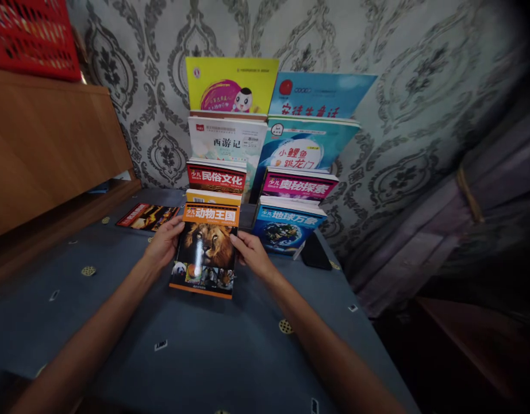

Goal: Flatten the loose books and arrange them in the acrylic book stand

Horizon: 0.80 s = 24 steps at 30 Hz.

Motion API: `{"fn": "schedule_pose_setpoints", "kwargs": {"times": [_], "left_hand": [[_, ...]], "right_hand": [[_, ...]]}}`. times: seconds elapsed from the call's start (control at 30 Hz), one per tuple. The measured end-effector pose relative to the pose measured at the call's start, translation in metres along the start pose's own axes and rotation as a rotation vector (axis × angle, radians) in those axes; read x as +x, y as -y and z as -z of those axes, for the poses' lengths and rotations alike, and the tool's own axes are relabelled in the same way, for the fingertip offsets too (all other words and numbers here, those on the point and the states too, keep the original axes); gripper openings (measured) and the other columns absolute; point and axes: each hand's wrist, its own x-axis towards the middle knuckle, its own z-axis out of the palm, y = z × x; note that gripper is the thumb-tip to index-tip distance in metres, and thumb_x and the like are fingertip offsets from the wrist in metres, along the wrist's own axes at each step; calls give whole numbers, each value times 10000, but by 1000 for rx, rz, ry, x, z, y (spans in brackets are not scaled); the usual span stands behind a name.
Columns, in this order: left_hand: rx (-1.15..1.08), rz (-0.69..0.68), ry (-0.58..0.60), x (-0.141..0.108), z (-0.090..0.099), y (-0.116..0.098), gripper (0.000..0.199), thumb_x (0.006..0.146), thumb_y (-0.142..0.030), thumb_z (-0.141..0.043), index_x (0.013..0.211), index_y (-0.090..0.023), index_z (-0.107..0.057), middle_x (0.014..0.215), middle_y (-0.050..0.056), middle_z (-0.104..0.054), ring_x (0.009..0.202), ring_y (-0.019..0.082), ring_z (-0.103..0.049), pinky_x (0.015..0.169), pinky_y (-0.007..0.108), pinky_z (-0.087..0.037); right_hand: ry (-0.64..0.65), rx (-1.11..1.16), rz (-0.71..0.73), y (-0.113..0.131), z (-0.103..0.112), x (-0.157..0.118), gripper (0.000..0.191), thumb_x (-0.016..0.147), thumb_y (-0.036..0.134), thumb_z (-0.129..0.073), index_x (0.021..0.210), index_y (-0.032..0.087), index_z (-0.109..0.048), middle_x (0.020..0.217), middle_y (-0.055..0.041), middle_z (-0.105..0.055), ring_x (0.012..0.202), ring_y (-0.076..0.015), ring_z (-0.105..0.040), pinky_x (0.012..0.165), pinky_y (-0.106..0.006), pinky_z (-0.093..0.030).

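Observation:
A book with a lion cover (207, 247) is pinched between my left hand (165, 241) at its left edge and my right hand (251, 252) at its right edge. It leans upright in front of a column of books: a red one (216, 179), a white one (226, 141) and a yellow-green one (233, 80). Beside that column stands another, with a blue globe book (284, 230) in front, then a magenta book (297, 185), a teal book (312, 141) and a blue book (325, 92). A dark red book (148, 217) lies flat, left of my left hand.
The books stand on a table with a grey-blue patterned cloth (196, 356), against a patterned wall. A dark flat object (317, 253) lies right of the globe book. At the left are a wooden cabinet (53, 144) and a red basket (32, 37); a curtain (420, 241) hangs at the right.

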Motion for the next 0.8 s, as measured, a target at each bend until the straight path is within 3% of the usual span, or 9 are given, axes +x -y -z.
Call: {"fn": "schedule_pose_setpoints", "kwargs": {"times": [0.37,0.57,0.8], "left_hand": [[7,-64,19,12,-10,1,410,684,-290,-839,1039,-151,-687,942,58,-773,917,218,-725,813,296,-579],[45,-138,15,19,-17,-9,424,666,-336,-856,1015,-165,-686,918,40,-771,827,195,-724,682,246,-568],[106,-224,4,36,-16,-13,403,686,-364,-836,1024,-204,-683,1000,35,-763,861,205,-713,712,288,-572]], "right_hand": [[-67,-87,67,-4,9,15,532,776,701,-615,643,231,-402,519,90,-348,421,-65,-330,376,-193,-237],[-96,-118,130,3,9,22,491,821,660,-586,668,239,-385,541,92,-346,396,-65,-342,376,-204,-248],[-174,-186,191,7,9,36,372,881,574,-526,740,234,-471,582,78,-401,394,-84,-403,401,-221,-312]]}}
